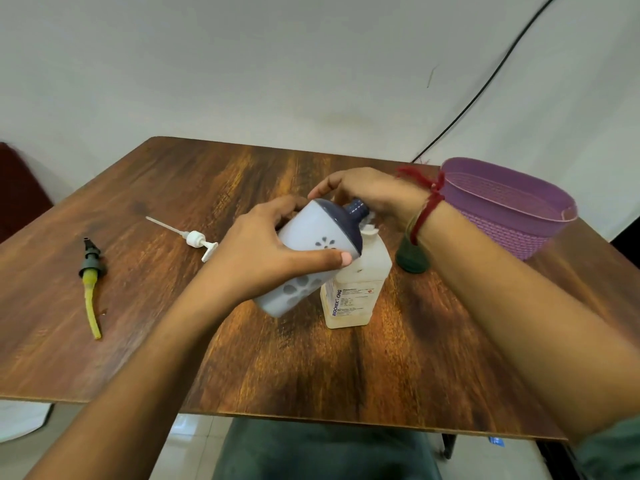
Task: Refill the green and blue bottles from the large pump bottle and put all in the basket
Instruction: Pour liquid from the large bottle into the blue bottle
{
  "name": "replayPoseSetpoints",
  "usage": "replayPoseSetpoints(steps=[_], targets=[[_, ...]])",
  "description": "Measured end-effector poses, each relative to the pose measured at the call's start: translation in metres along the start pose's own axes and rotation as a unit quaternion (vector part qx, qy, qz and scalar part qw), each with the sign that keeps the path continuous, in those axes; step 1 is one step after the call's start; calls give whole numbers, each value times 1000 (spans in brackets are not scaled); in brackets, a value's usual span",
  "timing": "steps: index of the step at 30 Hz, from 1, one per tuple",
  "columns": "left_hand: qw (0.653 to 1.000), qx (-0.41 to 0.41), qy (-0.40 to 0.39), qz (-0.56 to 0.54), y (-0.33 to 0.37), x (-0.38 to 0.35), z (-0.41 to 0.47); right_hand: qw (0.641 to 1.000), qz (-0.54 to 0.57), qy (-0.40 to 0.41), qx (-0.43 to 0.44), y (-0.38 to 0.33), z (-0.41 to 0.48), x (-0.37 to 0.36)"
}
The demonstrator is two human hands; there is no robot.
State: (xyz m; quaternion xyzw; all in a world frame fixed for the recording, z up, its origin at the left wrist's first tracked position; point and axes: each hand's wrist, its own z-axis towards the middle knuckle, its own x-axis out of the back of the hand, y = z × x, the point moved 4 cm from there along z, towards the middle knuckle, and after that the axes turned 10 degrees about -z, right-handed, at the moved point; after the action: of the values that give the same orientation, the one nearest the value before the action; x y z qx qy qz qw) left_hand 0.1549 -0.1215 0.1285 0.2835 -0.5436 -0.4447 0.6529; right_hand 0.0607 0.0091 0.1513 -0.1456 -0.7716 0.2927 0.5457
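Desk: bare wood lies open ahead and to your left.
Basket: at the far right, near the desk edge.
Large pump bottle: stands upright mid-desk with its pump off.
Blue bottle: tilted, with its neck at the large mouth. The blue refill looks to be the step in hand, and next you should line up the mouths steadily.
Green bottle: just behind your right wrist, so mind it.
Left grip: clamped round the blue bottle.
Right grip: arched over the necks. I cannot tell if it holds anything.
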Motion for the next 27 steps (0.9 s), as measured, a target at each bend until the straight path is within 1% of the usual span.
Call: replayPoseSetpoints(steps=[3, 7, 8, 11, 13, 18, 19, 21, 23, 25, 27], targets=[[1000, -6, 3, 11, 4, 5, 3, 1000, -14, -12, 8, -4, 2, 4], [1000, 0, -9, 12, -1, 0, 1, 998, 60, 14, -10, 6, -2, -2], [1000, 2, -9, 9, -3, 0, 0, 998, 61, 23, -10, 7, -2, -3], [1000, 2, -6, 2, -1, 0, -1, 1000, -6, 24, -1, -1, -3, 1], [1000, -4, 2, 0, 3, 3, 0, 1000, -19, 9, 6, -7, -5, 4], [1000, 2, -11, 14, -1, 1, -1, 997, 67, 42, -21, 4, -8, -3], [1000, 4, -12, 10, -2, 0, -2, 997, 61, 43, -21, 3, -8, -4], [1000, 4, -9, 6, 0, 2, -1, 999, 4, 44, -15, -2, -8, 0], [1000, -3, -4, 5, 4, 5, 2, 999, -36, 26, -2, -9, -7, 6], [1000, -4, -5, 9, 5, 5, 3, 1000, -25, 8, 2, -9, -8, 7], [1000, 1, -13, 9, 3, 3, 3, 1000, 15, 9, -6, -2, -7, 3]])
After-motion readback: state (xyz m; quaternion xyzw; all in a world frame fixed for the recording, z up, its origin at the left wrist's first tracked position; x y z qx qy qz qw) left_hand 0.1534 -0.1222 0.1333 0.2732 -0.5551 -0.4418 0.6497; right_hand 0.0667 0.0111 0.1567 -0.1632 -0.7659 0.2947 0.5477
